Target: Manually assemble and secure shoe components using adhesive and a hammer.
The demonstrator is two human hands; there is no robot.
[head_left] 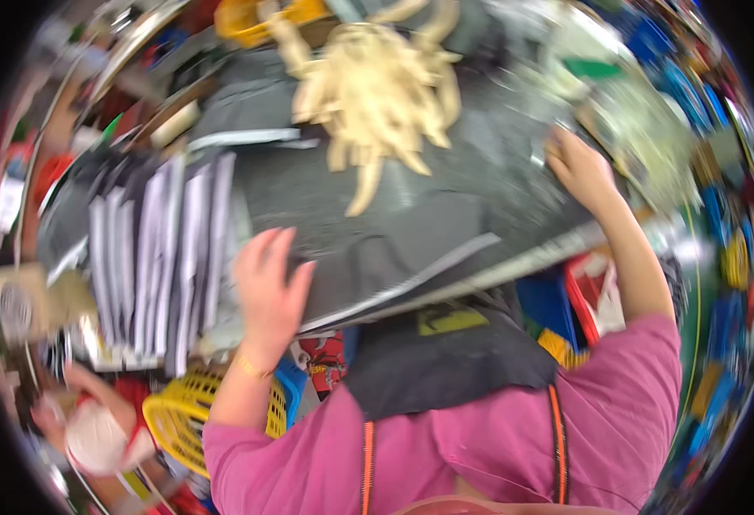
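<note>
My left hand (270, 287) is at the near left of the dark work table (514, 184), thumb and fingers apart and nothing in them. Beside its thumb lies a dark, flat, sheet-like piece (411, 236) with a pale strip along its near edge. At the table's right, my right hand (579, 170) is closed, its fingertips near a small shiny spot; motion blur hides what they hold, if anything. A heap of cream-coloured, finger-like pieces (373, 90) lies at the far middle, apart from both hands.
Left of my left hand, several dark pieces with white edges (162, 249) stand in a row. Clear plastic bags (643, 137) lie at the far right. Below the table's left end are a yellow basket (192, 421) and another person (102, 429). A red crate (592, 292) sits under the right side.
</note>
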